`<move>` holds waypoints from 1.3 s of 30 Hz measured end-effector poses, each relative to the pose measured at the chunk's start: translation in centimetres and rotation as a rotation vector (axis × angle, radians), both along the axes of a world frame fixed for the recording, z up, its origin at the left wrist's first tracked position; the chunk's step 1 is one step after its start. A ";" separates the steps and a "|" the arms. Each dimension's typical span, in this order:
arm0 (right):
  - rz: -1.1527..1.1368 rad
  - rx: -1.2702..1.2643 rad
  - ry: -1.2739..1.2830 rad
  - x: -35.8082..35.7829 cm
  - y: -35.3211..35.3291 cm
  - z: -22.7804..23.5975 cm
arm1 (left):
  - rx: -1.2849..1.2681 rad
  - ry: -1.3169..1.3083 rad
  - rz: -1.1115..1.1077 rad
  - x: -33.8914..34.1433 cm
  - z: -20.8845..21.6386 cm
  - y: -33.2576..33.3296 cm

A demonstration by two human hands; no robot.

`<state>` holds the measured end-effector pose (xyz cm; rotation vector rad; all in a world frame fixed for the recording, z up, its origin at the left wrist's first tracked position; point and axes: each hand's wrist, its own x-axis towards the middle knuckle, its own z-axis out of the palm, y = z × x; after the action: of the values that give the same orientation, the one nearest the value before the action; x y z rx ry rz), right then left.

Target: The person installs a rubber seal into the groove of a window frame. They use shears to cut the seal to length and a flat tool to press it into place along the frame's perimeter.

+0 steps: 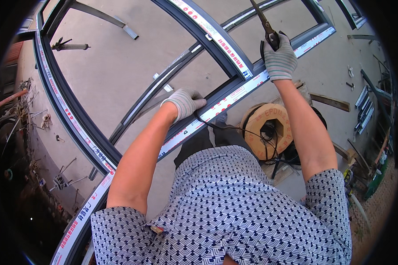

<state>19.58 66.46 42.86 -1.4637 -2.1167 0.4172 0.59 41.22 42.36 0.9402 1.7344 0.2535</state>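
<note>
My left hand (185, 104), in a striped knit glove, is closed at the inner edge of a dark metal window frame (216, 91). From beneath its thumb a thin black rubber strip (227, 128) runs right toward a round spool (251, 128). Its fingertips are partly hidden by the glove and frame. Over the same frame bar, farther right, my right hand (280, 62) wears a matching glove and grips a pair of dark scissors (266, 24). The blades point away from me, up and left. A short black strip end (262, 51) shows beside this hand.
Long frame bars with printed protective film (57, 90) curve along the left. A caulking gun (70, 46) lies within the frame opening. Wooden offcuts (330, 101) and a stack of metal profiles (364, 110) are on the right. Scrap and tools (62, 180) litter the lower left.
</note>
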 end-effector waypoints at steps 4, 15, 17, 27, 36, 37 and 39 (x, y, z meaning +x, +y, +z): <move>0.017 -0.003 0.037 -0.2 -0.2 0.4 | -0.036 0.047 0.002 -0.1 0.1 -0.9; 0.030 -0.013 0.023 -0.5 -1.1 1.0 | -0.133 0.077 -0.029 -0.8 1.3 -1.6; 0.037 -0.023 0.034 -0.7 -1.3 1.6 | -0.125 0.144 -0.068 -0.8 0.9 -2.0; 0.029 -0.028 0.041 -0.4 -1.8 1.4 | -0.094 0.120 0.078 -0.7 1.1 -4.3; 0.079 0.003 0.049 0.2 -1.4 0.7 | -0.059 0.321 0.016 0.6 2.5 -4.5; 0.075 -0.016 0.037 0.0 -1.3 1.0 | -0.028 0.289 0.035 0.3 1.9 -4.8; 0.074 -0.007 0.028 -0.2 -1.4 1.0 | -0.105 0.267 0.016 -0.4 1.8 -4.6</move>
<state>19.40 65.06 43.90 -1.3783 -2.1545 0.4709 0.18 36.59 44.11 0.9159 1.9790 0.0473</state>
